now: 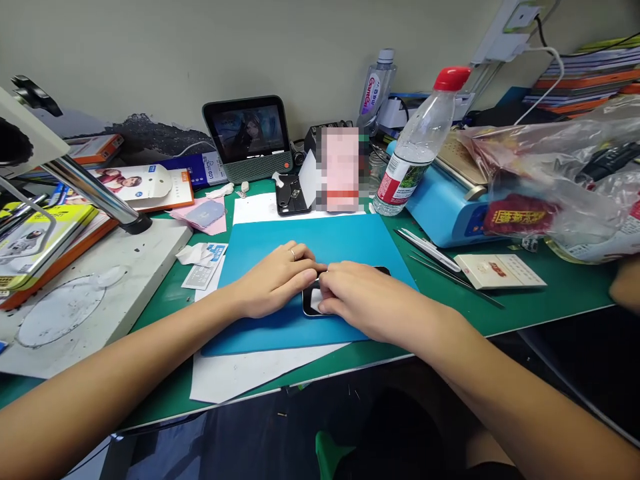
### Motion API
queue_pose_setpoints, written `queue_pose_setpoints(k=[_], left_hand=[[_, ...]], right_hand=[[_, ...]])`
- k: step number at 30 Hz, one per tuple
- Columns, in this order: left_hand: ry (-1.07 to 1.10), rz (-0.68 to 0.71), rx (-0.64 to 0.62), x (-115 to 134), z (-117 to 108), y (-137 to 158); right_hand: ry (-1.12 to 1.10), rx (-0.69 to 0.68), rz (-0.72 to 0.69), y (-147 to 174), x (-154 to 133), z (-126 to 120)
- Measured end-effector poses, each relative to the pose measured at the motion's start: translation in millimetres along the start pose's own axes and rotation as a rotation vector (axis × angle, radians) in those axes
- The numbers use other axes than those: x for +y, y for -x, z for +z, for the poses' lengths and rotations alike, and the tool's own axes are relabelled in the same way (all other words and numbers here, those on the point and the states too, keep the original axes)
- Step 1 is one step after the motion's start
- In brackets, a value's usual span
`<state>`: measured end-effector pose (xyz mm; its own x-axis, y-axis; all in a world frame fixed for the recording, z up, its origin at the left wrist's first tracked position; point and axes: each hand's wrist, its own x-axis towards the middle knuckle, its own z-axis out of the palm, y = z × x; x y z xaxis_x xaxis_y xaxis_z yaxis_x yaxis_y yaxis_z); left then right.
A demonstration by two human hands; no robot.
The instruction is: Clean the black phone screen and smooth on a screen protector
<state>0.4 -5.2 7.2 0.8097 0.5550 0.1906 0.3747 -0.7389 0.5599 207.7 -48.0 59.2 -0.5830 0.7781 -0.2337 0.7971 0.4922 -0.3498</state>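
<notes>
A smartphone lies flat on the blue mat, largely covered by my hands. My left hand, with a ring on one finger, rests at the phone's left end; its thumb and fingertips hold the corner and far edge. Fingers curled, my right hand bears down on the phone's screen. Between its fingertips and the glass shows a small white wipe, partly hidden. The phone's right end sticks out behind the right hand.
Tweezers and a small white box lie right of the mat. Behind stand a red-capped bottle, a blue device and a smart display. A metal stand on a white base occupies the left.
</notes>
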Motion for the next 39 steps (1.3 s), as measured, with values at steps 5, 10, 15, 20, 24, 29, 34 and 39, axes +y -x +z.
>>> queue_pose_setpoints(k=[5,10,15,20,24,29,34,39], left_hand=[[-0.012,0.004,-0.008,0,0,0],[-0.008,-0.027,0.002,0,1,1],[0.036,-0.082,0.051,1,2,3],[0.106,-0.132,0.087,-2,5,5],[0.124,-0.148,0.154,-4,7,6],[0.101,-0.154,0.239,-4,8,6],[0.099,-0.177,0.237,-3,8,6],[0.080,-0.167,0.195,-2,8,6]], right_hand=[[-0.024,0.030,-0.037,-3,-8,2],[0.075,0.329,-0.247,22,19,32],[0.149,0.610,-0.257,69,45,58],[0.158,0.719,-0.135,92,35,73],[0.150,0.634,-0.036,80,17,85],[0.096,0.460,0.000,39,-7,79],[0.015,0.457,-0.019,12,-31,76],[0.024,0.455,-0.090,40,-34,88]])
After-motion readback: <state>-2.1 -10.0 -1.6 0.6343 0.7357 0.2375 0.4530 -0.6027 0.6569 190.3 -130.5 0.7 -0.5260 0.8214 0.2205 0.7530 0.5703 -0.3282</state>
